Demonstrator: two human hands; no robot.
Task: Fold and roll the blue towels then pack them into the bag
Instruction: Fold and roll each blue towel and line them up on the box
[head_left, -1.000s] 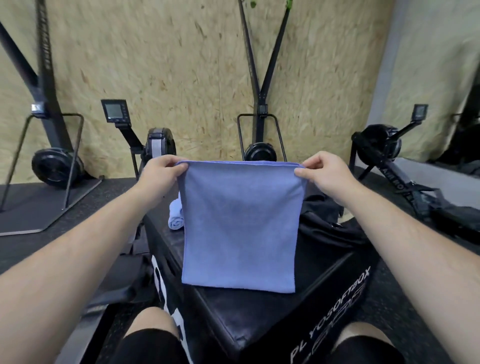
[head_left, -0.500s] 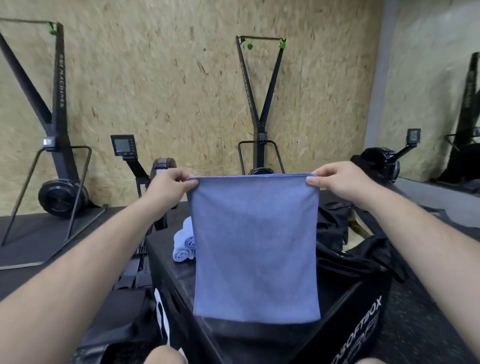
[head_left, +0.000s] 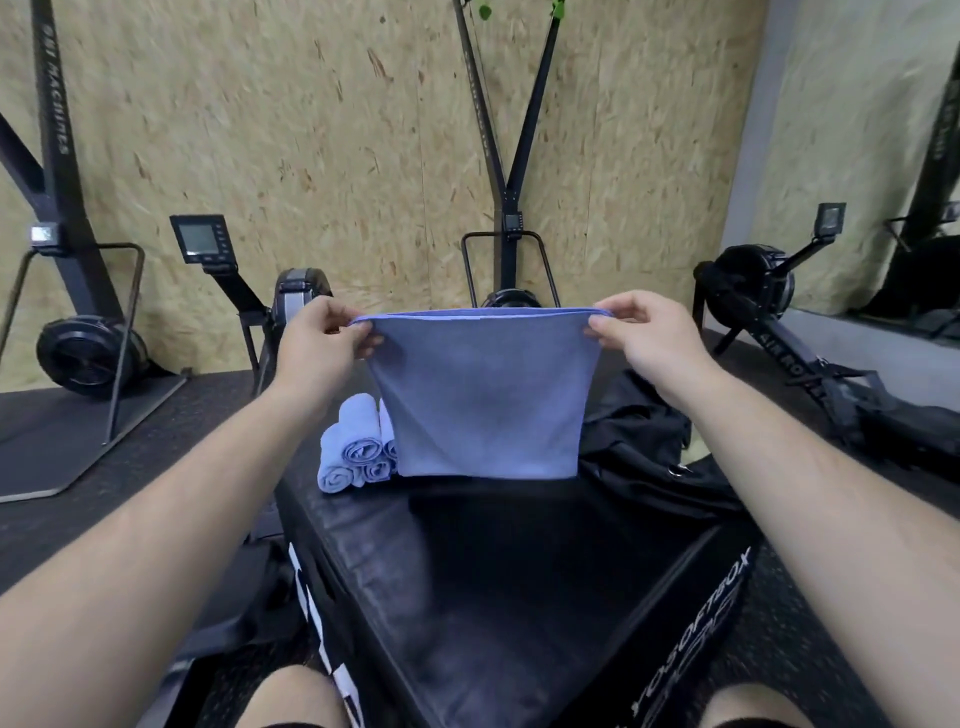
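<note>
Our left hand (head_left: 319, 340) and right hand (head_left: 641, 335) each pinch a top corner of the towel (head_left: 480, 395), which hangs doubled between them over the box (head_left: 519, 571). It is light, soft and limp, so we judge corners the best hold. Rolled towels (head_left: 353, 447) lie lower left, the bag (head_left: 649, 457) right.

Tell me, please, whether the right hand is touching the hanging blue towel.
Touching: head view shows the right hand pinching a top corner of the blue towel.
</note>
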